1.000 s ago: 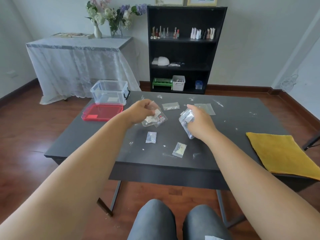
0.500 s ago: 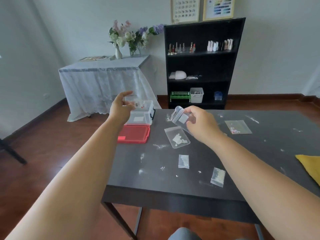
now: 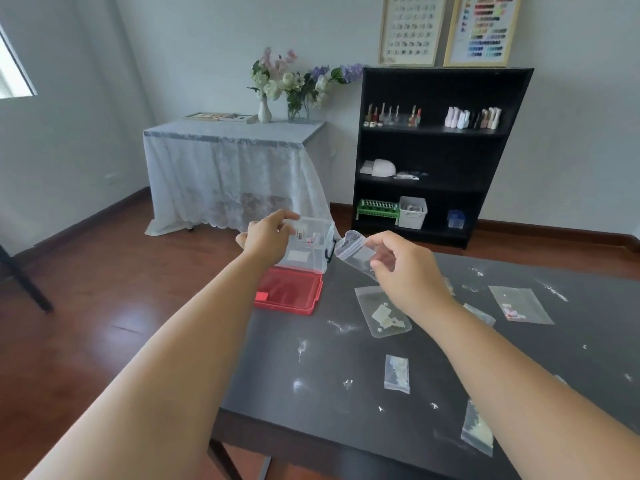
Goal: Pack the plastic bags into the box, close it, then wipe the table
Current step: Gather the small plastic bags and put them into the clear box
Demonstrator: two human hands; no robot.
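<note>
A clear plastic box (image 3: 311,252) stands open at the dark table's (image 3: 329,382) far left corner, with small bags inside. Its red lid (image 3: 289,294) lies flat just in front of it. My left hand (image 3: 268,233) hovers over the box's left rim, fingers relaxed, holding nothing. My right hand (image 3: 403,268) pinches a bunch of clear plastic bags (image 3: 353,251) just right of the box. Several more small bags lie on the table, among them one with white pieces (image 3: 382,311), one with pink pieces (image 3: 519,304) and two near the front edge (image 3: 396,374) (image 3: 478,429).
White crumbs and smears (image 3: 301,348) dot the tabletop. Beyond the table stand a black shelf (image 3: 436,154) with bottles and bins, and a side table under a lace cloth (image 3: 228,171) with flower vases. Wooden floor lies to the left.
My left hand carried its bags to the box and let them go inside. My right hand moved left with its bags toward the box. The view swung left, so the yellow cloth is out of sight.
</note>
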